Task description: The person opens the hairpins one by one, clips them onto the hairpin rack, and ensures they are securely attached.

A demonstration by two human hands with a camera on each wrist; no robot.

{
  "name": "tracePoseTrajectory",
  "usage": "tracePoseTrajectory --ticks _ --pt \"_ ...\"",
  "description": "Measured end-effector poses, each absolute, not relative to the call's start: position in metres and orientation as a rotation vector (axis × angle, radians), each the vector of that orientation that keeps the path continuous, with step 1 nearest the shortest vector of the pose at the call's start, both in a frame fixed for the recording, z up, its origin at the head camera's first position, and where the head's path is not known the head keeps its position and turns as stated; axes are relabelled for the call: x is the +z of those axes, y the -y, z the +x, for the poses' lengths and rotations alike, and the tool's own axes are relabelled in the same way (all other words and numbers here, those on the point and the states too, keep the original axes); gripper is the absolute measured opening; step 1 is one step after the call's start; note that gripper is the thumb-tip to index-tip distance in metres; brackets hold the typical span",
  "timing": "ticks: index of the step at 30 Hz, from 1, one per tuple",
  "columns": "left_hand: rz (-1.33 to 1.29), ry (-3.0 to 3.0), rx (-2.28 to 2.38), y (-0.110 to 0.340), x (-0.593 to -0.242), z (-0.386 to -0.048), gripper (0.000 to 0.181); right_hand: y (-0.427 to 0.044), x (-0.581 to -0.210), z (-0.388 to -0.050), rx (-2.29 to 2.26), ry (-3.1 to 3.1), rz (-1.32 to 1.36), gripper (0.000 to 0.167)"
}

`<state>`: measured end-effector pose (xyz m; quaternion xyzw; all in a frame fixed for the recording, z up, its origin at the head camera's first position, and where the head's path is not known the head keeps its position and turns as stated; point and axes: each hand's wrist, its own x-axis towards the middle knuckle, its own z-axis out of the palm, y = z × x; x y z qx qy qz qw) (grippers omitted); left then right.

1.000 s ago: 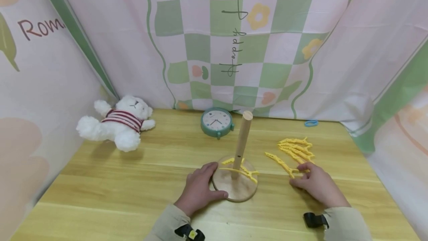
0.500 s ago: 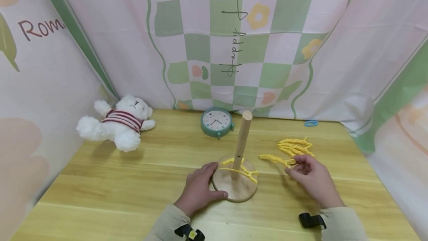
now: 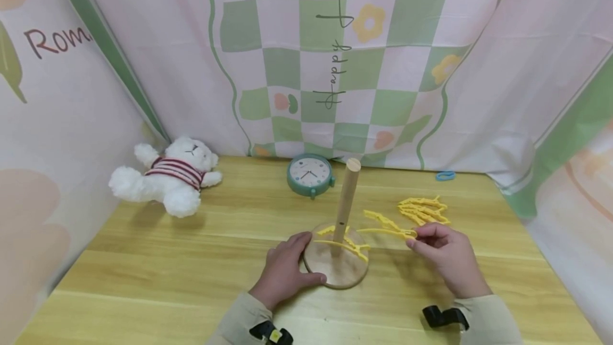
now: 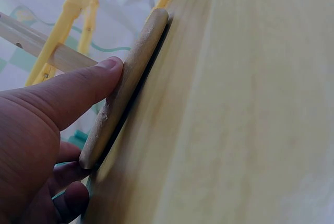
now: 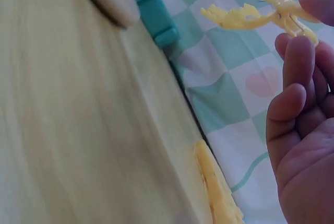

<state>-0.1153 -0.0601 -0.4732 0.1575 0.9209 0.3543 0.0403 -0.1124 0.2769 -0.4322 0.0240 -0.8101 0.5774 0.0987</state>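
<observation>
A wooden stand has a round base (image 3: pixel 342 276) and an upright post (image 3: pixel 348 193). My left hand (image 3: pixel 286 270) grips the base's left rim, its thumb (image 4: pixel 107 70) on top and fingers at the far edge. Low on the post, a yellow hair clip (image 3: pixel 356 249) lies with one long arm on each side of the wood. My right hand (image 3: pixel 452 260) pinches another yellow hair clip (image 3: pixel 406 233) by its handle end, right of the stand. That clip's toothed arms (image 5: pixel 229 18) are spread and point left, off the table.
Several yellow hair clips (image 3: pixel 423 209) lie in a bunch behind my right hand. A green alarm clock (image 3: pixel 309 174) sits behind the stand. The white plush toy (image 3: pixel 179 174) is at back left, and a small blue clip (image 3: pixel 445 175) at back right.
My right hand has picked a yellow hair clip off the table, carried it a little left and squeezed its arms apart. The left hand and the stand keep their places.
</observation>
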Motion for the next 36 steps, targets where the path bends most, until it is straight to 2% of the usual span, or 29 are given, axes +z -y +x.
tracePoseTrajectory --ticks 3,8,16,23,30,36 --pt "0.484 -2.823 1.085 0.06 -0.473 -0.115 0.097 -0.276 -0.43 -0.111 1.876 2.274 0.119 0.014" --pt "0.481 -2.824 1.084 0.06 -0.472 -0.114 0.097 -0.271 -0.426 -0.111 2.056 2.098 0.242 0.024" --pt "0.474 -2.81 1.081 0.06 -0.469 -0.114 0.097 -0.257 -0.421 -0.108 2.134 2.026 0.368 0.029" --pt "0.478 -2.82 1.071 0.06 -0.47 -0.114 0.097 -0.247 -0.424 -0.109 2.145 2.011 0.418 0.023" --pt "0.477 -2.82 1.074 0.059 -0.471 -0.115 0.096 -0.238 -0.427 -0.111 2.132 2.0 0.439 0.026" --pt "0.475 -2.823 1.08 0.06 -0.471 -0.115 0.097 -0.226 -0.424 -0.111 2.106 2.045 0.437 0.02"
